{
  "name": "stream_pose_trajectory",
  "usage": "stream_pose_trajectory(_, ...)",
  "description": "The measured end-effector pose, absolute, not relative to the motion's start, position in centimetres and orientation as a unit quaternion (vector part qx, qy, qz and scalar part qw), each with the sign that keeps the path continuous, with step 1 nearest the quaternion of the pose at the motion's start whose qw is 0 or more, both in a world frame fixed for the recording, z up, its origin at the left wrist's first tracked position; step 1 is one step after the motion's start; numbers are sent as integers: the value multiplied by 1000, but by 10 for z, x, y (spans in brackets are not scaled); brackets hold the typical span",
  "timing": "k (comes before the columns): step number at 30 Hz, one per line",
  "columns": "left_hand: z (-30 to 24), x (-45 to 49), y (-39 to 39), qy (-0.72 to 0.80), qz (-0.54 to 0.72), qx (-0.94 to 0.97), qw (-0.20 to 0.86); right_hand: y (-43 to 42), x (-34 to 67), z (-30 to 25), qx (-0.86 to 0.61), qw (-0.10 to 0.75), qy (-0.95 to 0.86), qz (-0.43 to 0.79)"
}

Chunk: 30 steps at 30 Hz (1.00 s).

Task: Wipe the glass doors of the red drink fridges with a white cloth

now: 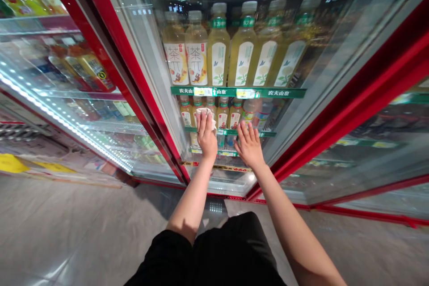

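My left hand (206, 134) presses a small white cloth (205, 112) flat against the glass door (147, 67) of a red-framed drinks cooler. My right hand (249, 144) lies flat on the same glass just to the right, fingers spread, holding nothing. Behind the glass stand rows of yellow-green tea bottles (218, 47) on green-edged shelves (234, 93). Smaller bottles (222, 114) fill the shelf right behind my hands.
A second cooler (67, 80) with cans and bottles stands to the left. Another red-framed glass door (368, 134) angles away on the right. Grey tiled floor (67, 232) lies below, and my dark trousers (217, 254) show at the bottom.
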<state>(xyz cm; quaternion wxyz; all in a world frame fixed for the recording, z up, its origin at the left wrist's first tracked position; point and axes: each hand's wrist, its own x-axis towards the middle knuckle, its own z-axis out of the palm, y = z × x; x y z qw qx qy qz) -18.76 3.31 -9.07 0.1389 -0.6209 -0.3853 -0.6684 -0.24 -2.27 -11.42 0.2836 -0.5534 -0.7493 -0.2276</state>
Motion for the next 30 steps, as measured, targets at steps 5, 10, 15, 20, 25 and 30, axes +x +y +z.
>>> stream_pose_trajectory(5, -91, -178, 26, -350, -606, -699, 150, -27, -1, -107, -552, 289, -759, -191)
stream_pose_trajectory(10, -76, -196, 39, -344, -597, -714, 124, -31, -4, -103, -552, 296, -762, -164)
stream_pose_trajectory(15, -92, -187, 30, -405, -632, -651, 112, -37, -4, -93, -540, 290, -771, -172)
stream_pose_trajectory(20, -83, -162, 26, -345, -600, -705, 156, -49, 14, -82, -506, 280, -792, -197)
stream_pose_trajectory(25, -38, -169, 43, -323, -560, -746, 161, -62, 42, -90, -521, 284, -778, -208)
stream_pose_trajectory(30, -56, -159, 35, -341, -628, -669, 205, -63, 65, -88, -530, 300, -757, -237)
